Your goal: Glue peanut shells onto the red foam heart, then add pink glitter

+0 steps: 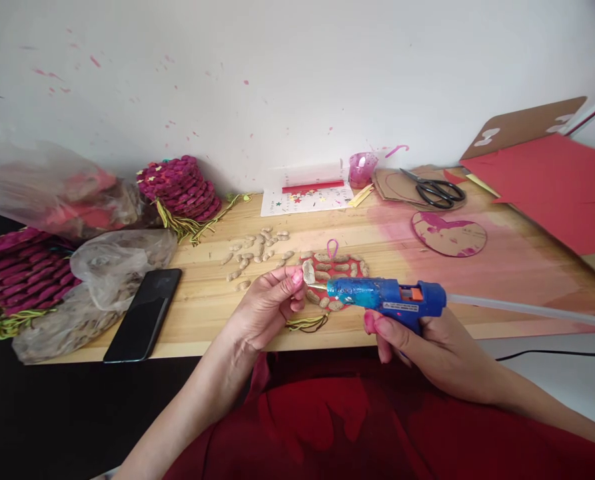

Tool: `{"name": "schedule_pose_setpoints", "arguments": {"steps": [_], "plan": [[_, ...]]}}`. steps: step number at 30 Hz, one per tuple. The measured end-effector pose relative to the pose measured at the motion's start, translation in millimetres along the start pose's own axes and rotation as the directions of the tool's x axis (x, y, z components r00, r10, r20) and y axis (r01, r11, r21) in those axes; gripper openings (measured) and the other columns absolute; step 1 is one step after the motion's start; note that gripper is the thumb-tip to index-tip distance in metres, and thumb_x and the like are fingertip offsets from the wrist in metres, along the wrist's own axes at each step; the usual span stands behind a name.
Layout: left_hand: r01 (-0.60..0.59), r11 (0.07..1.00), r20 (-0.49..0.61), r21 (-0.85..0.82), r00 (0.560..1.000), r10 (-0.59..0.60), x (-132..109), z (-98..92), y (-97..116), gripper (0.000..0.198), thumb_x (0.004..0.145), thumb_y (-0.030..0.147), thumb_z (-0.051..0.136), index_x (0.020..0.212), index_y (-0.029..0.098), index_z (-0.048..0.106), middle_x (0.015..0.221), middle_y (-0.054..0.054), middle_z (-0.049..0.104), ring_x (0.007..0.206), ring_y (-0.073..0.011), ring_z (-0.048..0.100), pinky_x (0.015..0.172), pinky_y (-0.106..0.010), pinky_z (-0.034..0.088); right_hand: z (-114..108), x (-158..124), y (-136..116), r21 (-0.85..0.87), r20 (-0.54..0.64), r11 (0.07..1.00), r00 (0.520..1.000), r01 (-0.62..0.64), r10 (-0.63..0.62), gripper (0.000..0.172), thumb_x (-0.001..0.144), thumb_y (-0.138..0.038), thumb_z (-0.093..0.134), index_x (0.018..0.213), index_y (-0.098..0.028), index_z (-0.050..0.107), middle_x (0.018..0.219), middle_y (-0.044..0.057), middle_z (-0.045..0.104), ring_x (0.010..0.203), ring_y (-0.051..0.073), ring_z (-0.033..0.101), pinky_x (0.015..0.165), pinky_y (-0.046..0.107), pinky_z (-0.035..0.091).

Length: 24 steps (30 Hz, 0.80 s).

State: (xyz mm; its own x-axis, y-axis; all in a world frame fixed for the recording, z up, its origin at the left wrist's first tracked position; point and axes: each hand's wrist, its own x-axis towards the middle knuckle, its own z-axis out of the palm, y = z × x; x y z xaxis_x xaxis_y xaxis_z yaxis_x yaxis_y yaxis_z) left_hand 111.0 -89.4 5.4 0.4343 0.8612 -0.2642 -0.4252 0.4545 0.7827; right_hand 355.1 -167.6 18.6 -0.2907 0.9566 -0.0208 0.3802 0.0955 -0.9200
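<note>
Pinching peanut (pixel 308 271) in left grip (pixel 276 297), clasping glue gun (pixel 387 297) in right grip (pixel 422 343); probably far along with peanut-covered red disc (pixel 334 273), despite loose peanuts (pixel 260 250) on counter (pixel 202 287)

L hand (pixel 272 297) in pinch grip | R hand (pixel 430 343) sl. lower, fingers curled | hands apart

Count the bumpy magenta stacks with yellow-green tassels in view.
2. One bumpy magenta stack stands at the back, left of the white paper sheet; the other sits at the picture's left edge, beside a translucent plastic bag. More may be hidden behind it.
</note>
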Motion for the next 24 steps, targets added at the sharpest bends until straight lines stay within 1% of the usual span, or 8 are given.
{"name": "schedule_pose_setpoints", "arguments": {"steps": [7,11,14,20,24], "plan": [[-0.02,1.0,0.008,-0.014,1.0,0.02,0.4,-1.7,0.7,0.031,0.07,0.03,0.092,0.071,0.012,0.067,0.064,0.002,0.05,0.059,-0.0063,0.039,0.051,-0.016,0.033,0.6,-1.0,0.2,0.022,0.001,1.0,1.0,-0.016,0.016,0.041,0.101,-0.048,0.051,0.072,-0.022,0.064,0.065,0.001,0.066,0.06,0.015,0.06,0.059,0.03,0.047],[-0.015,1.0,0.0,-0.004,1.0,0.015,-0.4,-1.7,0.4,0.032,0.07,0.032,0.092,0.072,0.012,0.067,0.064,0.002,0.049,0.059,-0.0064,0.04,0.052,-0.017,0.033,0.5,-0.8,-1.2,0.012,0.01,0.999,0.999,-0.033,0.033,0.041,0.101,-0.05,0.049,0.074,-0.022,0.062,0.07,0.004,0.068,0.067,0.018,0.062,0.063,0.032,0.048],[-0.016,1.0,-0.01,-0.01,1.0,0.015,-0.8,-1.0,-0.2,0.032,0.068,0.031,0.093,0.072,0.012,0.067,0.064,0.003,0.049,0.059,-0.0065,0.041,0.052,-0.017,0.033,0.4,-1.3,-0.6,0.019,0.008,0.999,0.999,-0.04,0.04,0.04,0.1,-0.051,0.049,0.076,-0.022,0.062,0.069,0.004,0.067,0.066,0.018,0.061,0.062,0.033,0.048],[-0.014,1.0,-0.008,-0.024,1.0,0.014,-1.0,-2.9,-1.3,0.031,0.068,0.03,0.093,0.072,0.012,0.067,0.064,0.003,0.05,0.059,-0.0062,0.041,0.052,-0.017,0.034,0.0,-1.8,0.6,-0.012,0.018,0.999,0.999,-0.045,0.045,0.045,0.101,-0.052,0.047,0.072,-0.021,0.062,0.071,0.005,0.068,0.069,0.019,0.062,0.064,0.033,0.047],[-0.002,0.999,-0.01,-0.035,1.0,0.002,-0.5,-3.8,-1.5,0.032,0.068,0.03,0.093,0.073,0.012,0.067,0.065,0.002,0.05,0.059,-0.0062,0.041,0.051,-0.016,0.034,0.0,-0.9,1.1,-0.009,0.008,0.999,0.999,-0.044,0.044,0.043,0.101,-0.052,0.048,0.074,-0.021,0.062,0.069,0.004,0.068,0.067,0.018,0.06,0.064,0.033,0.047]]}}
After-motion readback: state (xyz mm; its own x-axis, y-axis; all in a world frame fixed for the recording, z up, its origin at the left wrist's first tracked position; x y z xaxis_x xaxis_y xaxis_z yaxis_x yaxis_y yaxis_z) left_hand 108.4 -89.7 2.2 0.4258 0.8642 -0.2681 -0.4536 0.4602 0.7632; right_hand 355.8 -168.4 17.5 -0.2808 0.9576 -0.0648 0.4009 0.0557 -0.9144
